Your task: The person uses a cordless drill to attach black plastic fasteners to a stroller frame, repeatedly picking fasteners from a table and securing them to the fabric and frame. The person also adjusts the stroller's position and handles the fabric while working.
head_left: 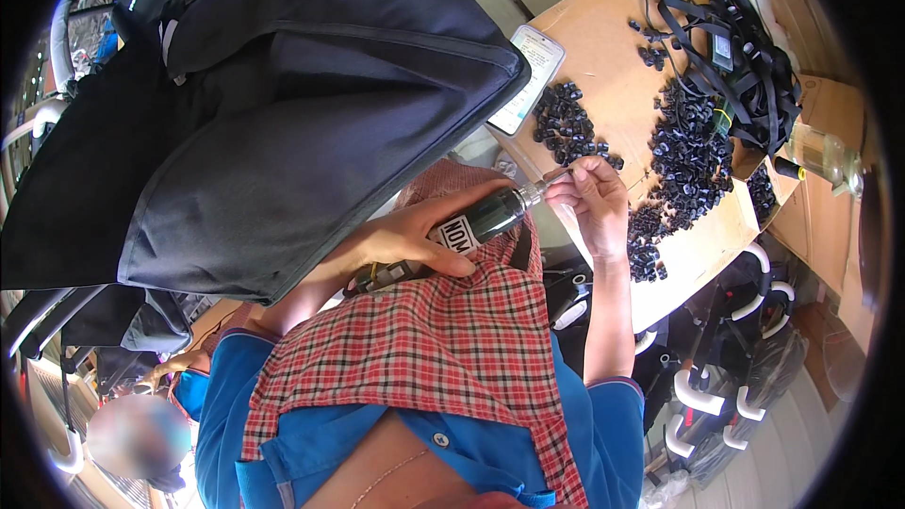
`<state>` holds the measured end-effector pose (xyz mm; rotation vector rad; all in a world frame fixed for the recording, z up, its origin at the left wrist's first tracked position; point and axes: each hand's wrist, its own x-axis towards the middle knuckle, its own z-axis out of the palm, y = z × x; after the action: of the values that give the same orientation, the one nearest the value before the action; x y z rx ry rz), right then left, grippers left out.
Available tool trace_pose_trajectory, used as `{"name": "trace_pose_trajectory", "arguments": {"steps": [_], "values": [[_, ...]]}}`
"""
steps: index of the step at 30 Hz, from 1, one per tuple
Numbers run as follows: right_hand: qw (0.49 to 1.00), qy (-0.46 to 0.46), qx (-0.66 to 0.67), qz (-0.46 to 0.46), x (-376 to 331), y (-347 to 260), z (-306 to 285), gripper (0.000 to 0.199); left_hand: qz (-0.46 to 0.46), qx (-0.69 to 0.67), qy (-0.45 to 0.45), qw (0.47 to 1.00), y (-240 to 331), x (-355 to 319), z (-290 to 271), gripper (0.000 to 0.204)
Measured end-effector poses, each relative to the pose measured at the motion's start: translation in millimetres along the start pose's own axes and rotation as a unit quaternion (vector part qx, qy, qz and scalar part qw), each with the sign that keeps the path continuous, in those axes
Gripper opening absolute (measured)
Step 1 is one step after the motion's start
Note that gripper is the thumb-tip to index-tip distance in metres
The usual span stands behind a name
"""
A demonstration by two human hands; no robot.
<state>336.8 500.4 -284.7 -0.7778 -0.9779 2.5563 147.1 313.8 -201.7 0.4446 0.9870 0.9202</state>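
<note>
Gripping a dark green bottle [481, 220] around its body, the left hand [405, 240] has its fingers wrapped tight, the metal neck pointing away from the palm. At that neck the right hand [594, 193] pinches the tip [556, 175], just beside the bottle, above a cardboard sheet [613, 85] strewn with small black caps [683, 165].

A dark green cylindrical tool [485, 220] with a silver metal tip lies tilted, tip up and rightward, above a red checked cloth; a small black piece at its tip [566, 172] is barely discernible
</note>
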Motion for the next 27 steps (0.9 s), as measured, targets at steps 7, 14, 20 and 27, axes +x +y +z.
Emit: {"name": "trace_pose_trajectory", "arguments": {"steps": [7,14,20,27], "values": [[1.0,-0.002,0.014,0.021,0.6,0.0,2.2,0.013,0.013,0.041,0.012,0.999,-4.7,-2.1,0.4,0.116],[0.999,-0.025,0.018,0.021,0.9,1.8,-4.1,0.022,0.017,0.036,0.01,0.999,-6.8,-7.1,3.2,0.111],[0.919,0.04,-0.376,-0.115,43.7,3.1,4.7,0.027,0.063,0.005,0.002,0.998,-14.3,-11.5,5.3,0.12],[0.666,-0.016,-0.696,-0.268,89.3,13.5,18.2,0.023,0.095,-0.057,-0.015,0.994,-21.7,-14.0,8.7,0.12]]}}
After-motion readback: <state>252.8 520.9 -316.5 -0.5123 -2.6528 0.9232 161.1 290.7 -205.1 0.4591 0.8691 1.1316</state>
